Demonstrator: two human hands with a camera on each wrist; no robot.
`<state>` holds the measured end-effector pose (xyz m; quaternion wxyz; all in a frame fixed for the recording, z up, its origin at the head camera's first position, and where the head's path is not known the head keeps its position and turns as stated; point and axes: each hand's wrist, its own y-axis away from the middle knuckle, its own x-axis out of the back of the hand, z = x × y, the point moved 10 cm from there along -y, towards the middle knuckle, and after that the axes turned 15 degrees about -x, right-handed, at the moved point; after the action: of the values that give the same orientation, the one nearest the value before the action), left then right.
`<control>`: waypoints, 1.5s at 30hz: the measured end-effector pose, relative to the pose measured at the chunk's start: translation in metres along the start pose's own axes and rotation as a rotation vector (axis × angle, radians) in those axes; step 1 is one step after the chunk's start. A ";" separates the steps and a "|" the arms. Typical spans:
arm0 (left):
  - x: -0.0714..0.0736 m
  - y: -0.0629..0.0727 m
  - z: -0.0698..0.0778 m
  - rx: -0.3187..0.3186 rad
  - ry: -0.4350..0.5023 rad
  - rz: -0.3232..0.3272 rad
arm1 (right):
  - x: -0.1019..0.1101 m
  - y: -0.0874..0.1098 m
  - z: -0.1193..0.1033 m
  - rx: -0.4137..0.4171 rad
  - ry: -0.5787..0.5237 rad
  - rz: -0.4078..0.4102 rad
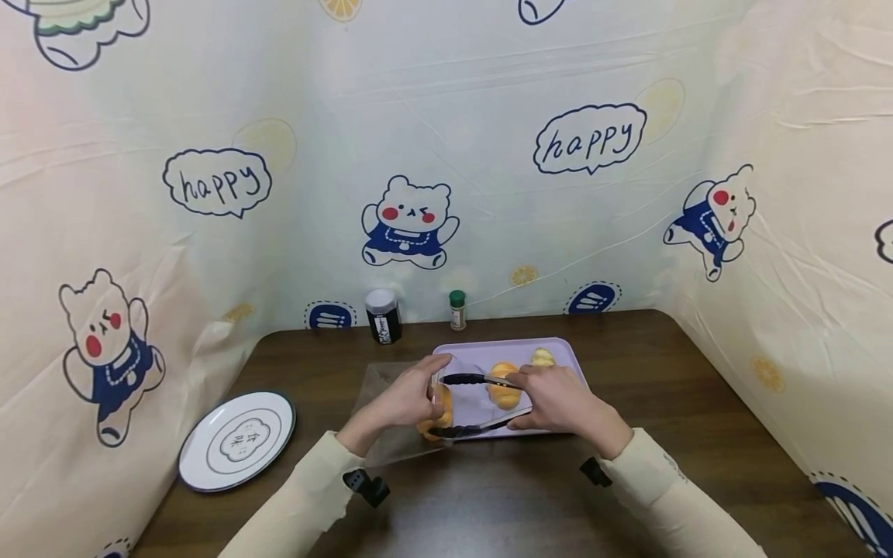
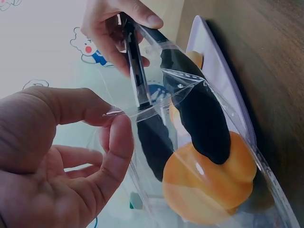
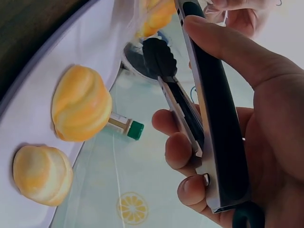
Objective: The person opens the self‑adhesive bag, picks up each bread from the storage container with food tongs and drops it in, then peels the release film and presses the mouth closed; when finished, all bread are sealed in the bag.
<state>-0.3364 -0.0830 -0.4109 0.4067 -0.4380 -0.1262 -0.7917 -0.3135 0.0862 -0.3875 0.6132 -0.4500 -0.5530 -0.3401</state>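
My left hand (image 1: 408, 395) pinches the rim of a clear plastic bag (image 1: 377, 380) between thumb and finger. Black-tipped metal tongs (image 3: 218, 104) are gripped in my right hand (image 1: 558, 395), their arms spread apart. In the left wrist view, the tong heads reach through the bag's mouth, and one overlaps an orange-yellow bread roll (image 2: 204, 185) that appears to be inside the bag. Whether the tongs still squeeze this roll is unclear. Two more rolls sit on a pale purple tray (image 1: 516, 353): a larger twisted bread roll (image 3: 80, 104) and a smaller, paler bread roll (image 3: 42, 175).
On the dark wooden table (image 1: 460, 511), a white plate (image 1: 209, 457) with printed characters lies at the left. Toward the back stand a dark jar (image 1: 384, 319) with a pale lid and a small green-capped shaker (image 1: 456, 311). Patterned cloth (image 1: 488, 232) hangs around the table.
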 end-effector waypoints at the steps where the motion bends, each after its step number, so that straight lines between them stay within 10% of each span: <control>1: 0.000 0.000 0.000 -0.001 0.002 -0.001 | 0.000 0.000 0.000 0.000 0.002 -0.007; 22: -0.016 -0.003 0.018 -0.092 0.148 -0.046 | 0.001 0.004 -0.024 0.133 -0.064 0.037; 45: -0.020 -0.006 0.028 -0.108 0.182 -0.020 | -0.005 -0.003 -0.040 0.007 -0.099 0.008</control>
<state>-0.3188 -0.0524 -0.4098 0.3843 -0.3841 -0.0504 -0.8380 -0.3023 0.0471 -0.3911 0.5881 -0.4662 -0.5821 -0.3129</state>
